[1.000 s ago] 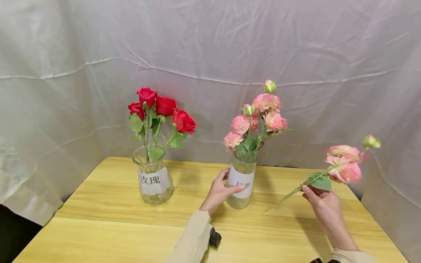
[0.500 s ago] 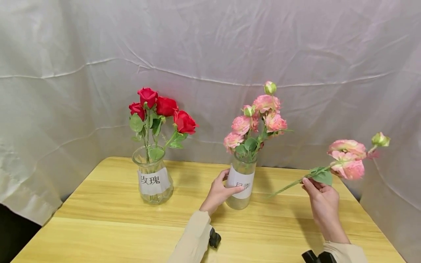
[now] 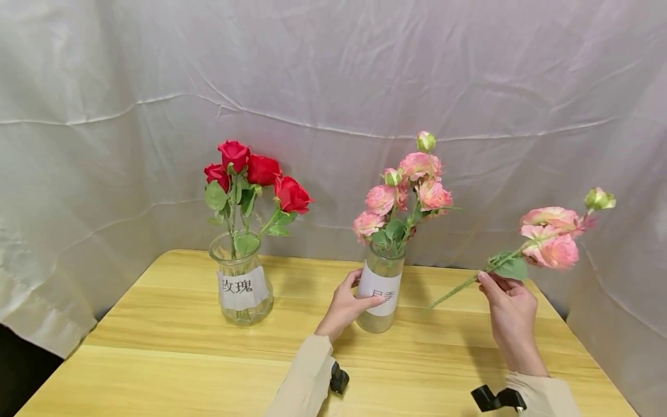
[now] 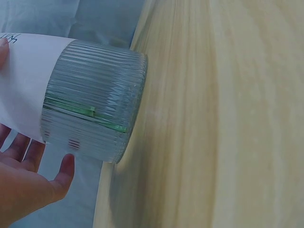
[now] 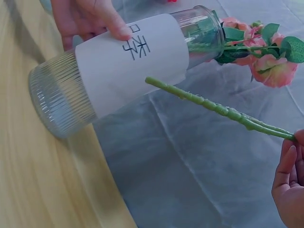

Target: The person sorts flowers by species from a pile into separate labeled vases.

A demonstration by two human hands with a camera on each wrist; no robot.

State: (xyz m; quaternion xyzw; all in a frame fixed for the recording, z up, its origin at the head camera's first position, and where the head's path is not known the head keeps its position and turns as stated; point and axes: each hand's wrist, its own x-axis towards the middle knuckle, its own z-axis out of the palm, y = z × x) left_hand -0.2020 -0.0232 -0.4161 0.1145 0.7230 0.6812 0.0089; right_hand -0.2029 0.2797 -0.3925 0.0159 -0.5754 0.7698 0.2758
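Note:
A ribbed clear glass vase with a white paper label stands upright on the table, several pink flowers in it. My left hand holds this vase from the left, thumb across the label and fingers round the far side. In the left wrist view, green stems show through the glass. To the right of the vase, my right hand pinches the stem of a pink artificial flower between thumb and fingers. Its blooms and bud point up to the right. The bare stem end points toward the vase, apart from it.
On the left stands a flared glass vase with a white label, holding several red roses. Both vases are on a light wooden table. A grey cloth hangs behind the table and at its sides.
My right hand has raised the pink flower a little, its bud and stem turning further up. My left hand has stayed on the vase.

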